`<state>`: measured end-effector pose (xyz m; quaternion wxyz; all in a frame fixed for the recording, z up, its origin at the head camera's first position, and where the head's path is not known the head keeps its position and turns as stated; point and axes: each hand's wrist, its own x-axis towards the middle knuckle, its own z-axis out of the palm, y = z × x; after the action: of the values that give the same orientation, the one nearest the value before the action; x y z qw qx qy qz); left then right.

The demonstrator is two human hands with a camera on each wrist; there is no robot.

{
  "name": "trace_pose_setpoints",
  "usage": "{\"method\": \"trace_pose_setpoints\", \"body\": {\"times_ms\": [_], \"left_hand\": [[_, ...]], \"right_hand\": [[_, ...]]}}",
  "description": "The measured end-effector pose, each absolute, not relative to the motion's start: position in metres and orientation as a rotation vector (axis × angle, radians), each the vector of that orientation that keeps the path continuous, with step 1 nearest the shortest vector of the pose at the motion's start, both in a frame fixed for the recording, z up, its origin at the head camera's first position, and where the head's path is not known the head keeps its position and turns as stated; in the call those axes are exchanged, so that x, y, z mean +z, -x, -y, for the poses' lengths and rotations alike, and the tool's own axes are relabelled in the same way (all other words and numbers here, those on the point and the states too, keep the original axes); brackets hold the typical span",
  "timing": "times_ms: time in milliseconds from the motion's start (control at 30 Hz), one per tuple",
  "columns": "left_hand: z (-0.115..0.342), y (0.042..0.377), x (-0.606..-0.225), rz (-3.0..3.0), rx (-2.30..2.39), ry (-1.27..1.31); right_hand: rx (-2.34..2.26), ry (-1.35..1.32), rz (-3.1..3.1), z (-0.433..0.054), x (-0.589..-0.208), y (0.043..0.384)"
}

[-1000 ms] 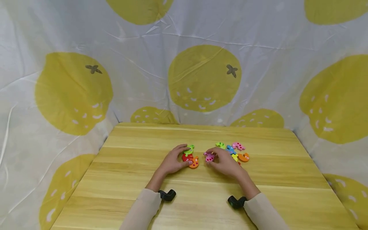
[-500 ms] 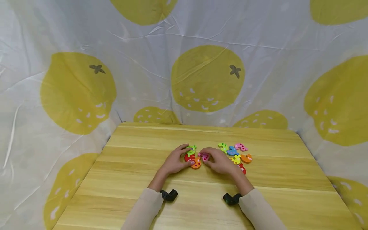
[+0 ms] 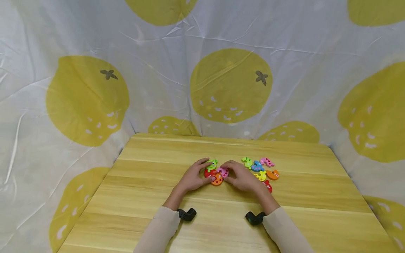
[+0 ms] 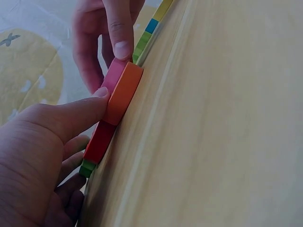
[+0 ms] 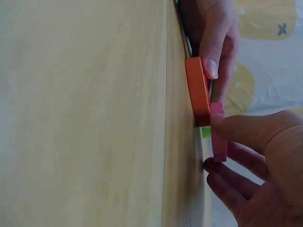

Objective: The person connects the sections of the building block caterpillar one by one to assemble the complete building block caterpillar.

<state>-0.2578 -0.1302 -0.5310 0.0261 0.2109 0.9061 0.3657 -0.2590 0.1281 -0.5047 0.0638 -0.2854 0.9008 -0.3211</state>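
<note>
My left hand [image 3: 192, 177] holds a small joined group of puzzle pieces on the table, with fingertips at its far side and thumb at the near side. The group has a green piece with a face [image 3: 212, 165], a red piece [image 3: 208, 173] and a dotted orange piece [image 3: 217, 180]. Between its thumb and fingers, my right hand [image 3: 243, 176] pinches a dotted pink puzzle piece [image 3: 224, 172] against the orange one. The right wrist view shows this pink piece [image 5: 218, 137] slightly higher off the wood than the orange piece [image 5: 197, 90].
Right of the hands lie more puzzle pieces: light green [image 3: 247, 162], blue [image 3: 257, 166], yellow [image 3: 260, 175], pink [image 3: 267, 162], orange numbered 10 [image 3: 272, 174] and red [image 3: 268, 186], partly behind the right hand. The wooden table [image 3: 152, 151] meets a lemon-print cloth [image 3: 164, 88] at its back and sides.
My right hand has moved left with the pink piece, bringing it up to the orange one. The left hand keeps its grip on the joined pieces. The view has shifted slightly.
</note>
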Motion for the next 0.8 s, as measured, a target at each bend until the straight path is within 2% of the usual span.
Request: {"method": "trace_pose_setpoints", "body": {"times_ms": [800], "left_hand": [[0.1289,0.256,-0.53,-2.811,1.074,-0.623]], "right_hand": [[-0.885,0.89,-2.724,-0.1308,-0.5101,0.2633]]}}
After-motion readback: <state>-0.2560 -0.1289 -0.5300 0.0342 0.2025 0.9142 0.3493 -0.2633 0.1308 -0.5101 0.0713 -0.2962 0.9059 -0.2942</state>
